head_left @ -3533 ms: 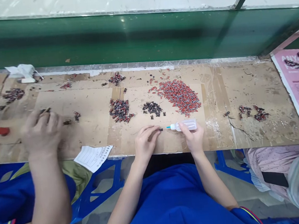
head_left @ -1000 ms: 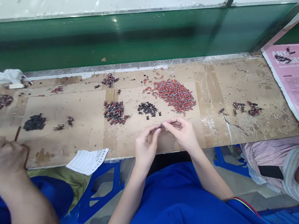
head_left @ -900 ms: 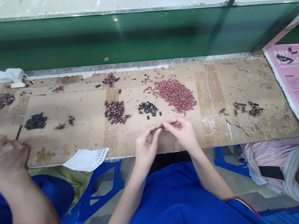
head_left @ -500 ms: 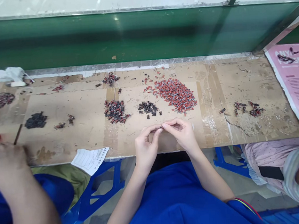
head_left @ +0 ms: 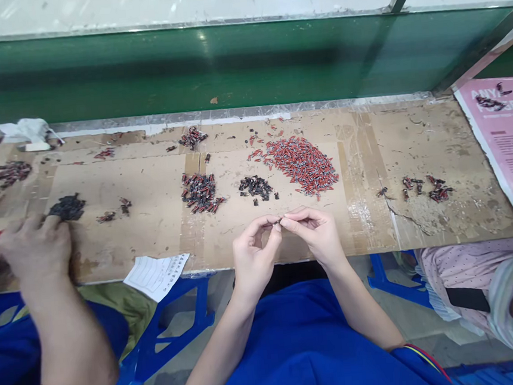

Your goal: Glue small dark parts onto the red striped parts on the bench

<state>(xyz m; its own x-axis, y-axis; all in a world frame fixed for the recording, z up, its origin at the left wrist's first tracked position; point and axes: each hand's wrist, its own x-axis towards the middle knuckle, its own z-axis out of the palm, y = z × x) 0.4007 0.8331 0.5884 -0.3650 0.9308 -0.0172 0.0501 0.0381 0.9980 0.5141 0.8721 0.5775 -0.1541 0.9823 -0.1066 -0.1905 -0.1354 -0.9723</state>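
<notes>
My left hand (head_left: 256, 246) and my right hand (head_left: 314, 232) meet fingertip to fingertip over the front part of the cardboard-covered table (head_left: 152, 237). Both pinch a small dark part (head_left: 279, 221), mostly hidden between the fingers. Just beyond my hands lies a small pile of black pieces (head_left: 256, 187). Behind my right hand spreads a large heap of red pieces with silvery ends (head_left: 303, 164). To the left of the black pieces is a pile of mixed red and black parts (head_left: 200, 191).
At the left, a co-worker's hand (head_left: 39, 244) is beside a black pile (head_left: 68, 207). A paper slip (head_left: 156, 276) overhangs the front edge. Small clusters (head_left: 438, 188) and a pink sheet (head_left: 510, 146) lie at the right. A green panel (head_left: 228, 69) stands behind.
My fingertips have shifted slightly, and a bit more of the small dark part shows between them. The co-worker's hand at the left has moved up and right, to the black pile.
</notes>
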